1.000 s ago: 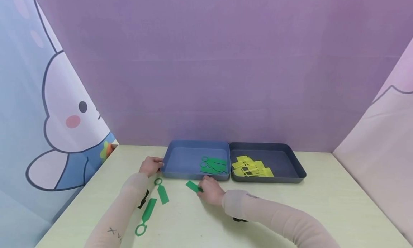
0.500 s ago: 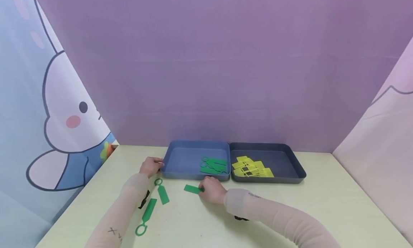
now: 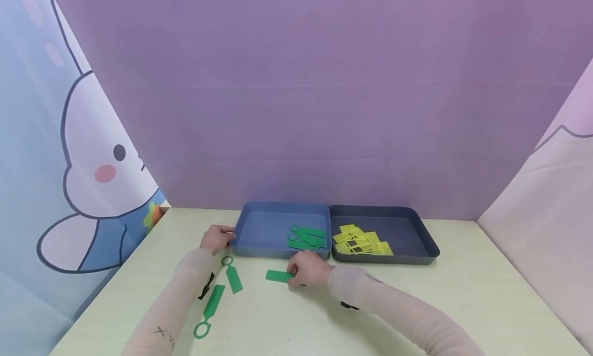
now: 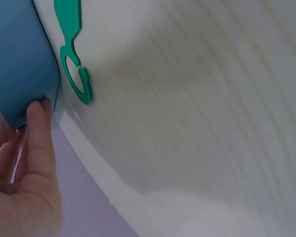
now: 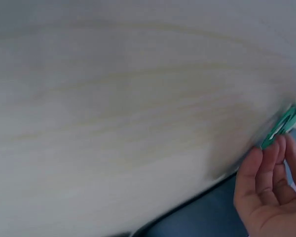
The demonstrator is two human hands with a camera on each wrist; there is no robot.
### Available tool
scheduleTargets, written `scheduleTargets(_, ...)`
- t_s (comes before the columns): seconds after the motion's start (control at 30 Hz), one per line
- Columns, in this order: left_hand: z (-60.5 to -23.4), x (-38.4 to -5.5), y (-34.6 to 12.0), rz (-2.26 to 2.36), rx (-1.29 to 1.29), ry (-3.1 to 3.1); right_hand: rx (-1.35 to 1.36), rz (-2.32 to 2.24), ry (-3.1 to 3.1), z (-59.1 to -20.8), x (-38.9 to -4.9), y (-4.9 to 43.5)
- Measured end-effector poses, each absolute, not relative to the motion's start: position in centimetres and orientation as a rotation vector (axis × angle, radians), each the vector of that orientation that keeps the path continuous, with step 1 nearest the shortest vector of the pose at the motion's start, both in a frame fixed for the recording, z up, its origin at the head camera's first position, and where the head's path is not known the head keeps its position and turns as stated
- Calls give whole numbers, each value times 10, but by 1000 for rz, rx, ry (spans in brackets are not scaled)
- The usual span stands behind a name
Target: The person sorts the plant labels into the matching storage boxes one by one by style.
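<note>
Matt plastic green tag; smooth blue tray; pale wood-grain table.

Bare counter is lying open at lower right, while two trays are blocking the centre and loose green tags are cluttering the lower left.
</note>
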State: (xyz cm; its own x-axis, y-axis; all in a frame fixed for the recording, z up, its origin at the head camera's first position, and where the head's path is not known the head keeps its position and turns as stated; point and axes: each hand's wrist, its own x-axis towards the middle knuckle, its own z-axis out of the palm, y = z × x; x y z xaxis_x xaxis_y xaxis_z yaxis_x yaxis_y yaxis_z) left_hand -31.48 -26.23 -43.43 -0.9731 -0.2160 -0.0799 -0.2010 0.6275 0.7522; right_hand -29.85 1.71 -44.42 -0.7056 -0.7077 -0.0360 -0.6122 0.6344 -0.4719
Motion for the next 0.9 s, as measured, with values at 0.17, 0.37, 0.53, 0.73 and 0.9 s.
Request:
scheduleTargets(0.17, -433, -313, -260, -1298, 369, -2818, -1120, -692, 2637, -443, -299, 23)
scheduleTargets(0.37, -434, -312, -261, -1297, 356, -2818, -1130, -748, 2625, -433, -295, 29)
scheduleTargets(0.53, -432, -311, -262, -1292, 357, -2822, -1110, -771, 2608, -423, -293, 36)
scheduleTargets(0.73, -432, -311, -264, -1280, 343, -2828, -1074, -799, 2612, -412, -296, 42)
scheduleTargets(0.9, -435, -314, -264, -1280, 351, -2830, -1049, -793, 2615, -406, -299, 45)
